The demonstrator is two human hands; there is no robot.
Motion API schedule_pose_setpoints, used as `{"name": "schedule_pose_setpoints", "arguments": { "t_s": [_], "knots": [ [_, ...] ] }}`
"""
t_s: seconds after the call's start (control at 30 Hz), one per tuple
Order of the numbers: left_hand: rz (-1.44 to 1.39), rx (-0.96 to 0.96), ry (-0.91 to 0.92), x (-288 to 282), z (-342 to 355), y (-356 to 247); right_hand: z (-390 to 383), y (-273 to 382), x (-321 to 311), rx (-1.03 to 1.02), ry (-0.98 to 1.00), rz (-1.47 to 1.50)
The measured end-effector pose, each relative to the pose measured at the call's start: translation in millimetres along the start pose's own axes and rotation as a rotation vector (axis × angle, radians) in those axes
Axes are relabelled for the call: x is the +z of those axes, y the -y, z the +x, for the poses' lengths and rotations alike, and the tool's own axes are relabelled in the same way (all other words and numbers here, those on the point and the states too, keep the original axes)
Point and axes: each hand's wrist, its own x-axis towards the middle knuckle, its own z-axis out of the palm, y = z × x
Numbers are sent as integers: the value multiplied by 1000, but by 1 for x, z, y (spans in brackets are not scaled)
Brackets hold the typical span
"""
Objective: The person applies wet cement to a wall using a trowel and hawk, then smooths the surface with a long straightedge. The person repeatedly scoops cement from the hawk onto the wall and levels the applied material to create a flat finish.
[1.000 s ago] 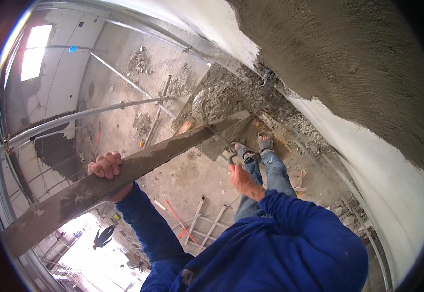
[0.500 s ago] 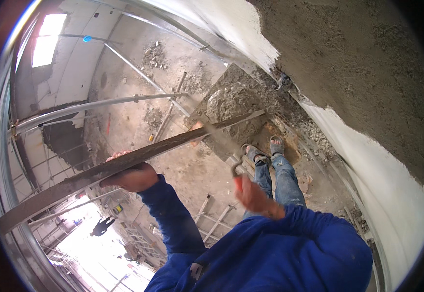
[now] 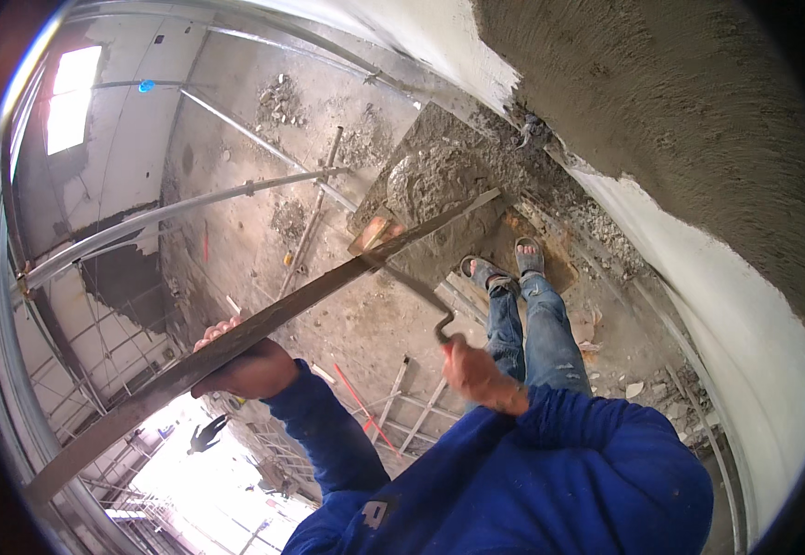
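Observation:
My left hand (image 3: 252, 370) is wrapped round a long, mortar-smeared straightedge (image 3: 319, 285), which slants from lower left to upper right. Its fingers show over the far side of the bar. My right hand (image 3: 484, 375) is closed on the red handle of a trowel (image 3: 444, 319) with a curved metal neck. The trowel's blade, slightly smeared by motion, reaches up to the near edge of the straightedge around its middle; whether it touches I cannot tell. Below the bar's far end lies a heap of wet grey mortar (image 3: 439, 176) on a board.
Fresh grey plaster (image 3: 680, 111) covers the upper part of the wall at right, with white surface below. Metal scaffold tubes (image 3: 190, 203) cross the left side. Rubble (image 3: 282, 102) lies on the floor. A reddish-brown flat piece (image 3: 376, 234) sits beside the mortar. Another person (image 3: 206, 433) is far off at lower left.
The trowel blade, blurred across the straightedge before, has swung back to its near side. The straightedge's left end has dropped lower in the picture. The whole view has shifted a little.

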Motion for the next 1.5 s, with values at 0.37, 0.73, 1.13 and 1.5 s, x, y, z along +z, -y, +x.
{"name": "schedule_pose_setpoints", "arguments": {
  "t_s": [0.37, 0.73, 1.13, 1.5],
  "knots": [
    [-50, -12, 93, -29, 6, -5, 81, -122, 45, 34, -73, -126],
    [96, -30, 78, -33, 10, -15, 174, -220, 65, 272, -39, -28],
    [-60, -86, 456, -2, 36, 3, 122, -185, -14, 229, -31, -154],
    [-262, -213, 527, 40, 50, 17, 186, -249, 1, 351, -26, -46]
  ]
}}
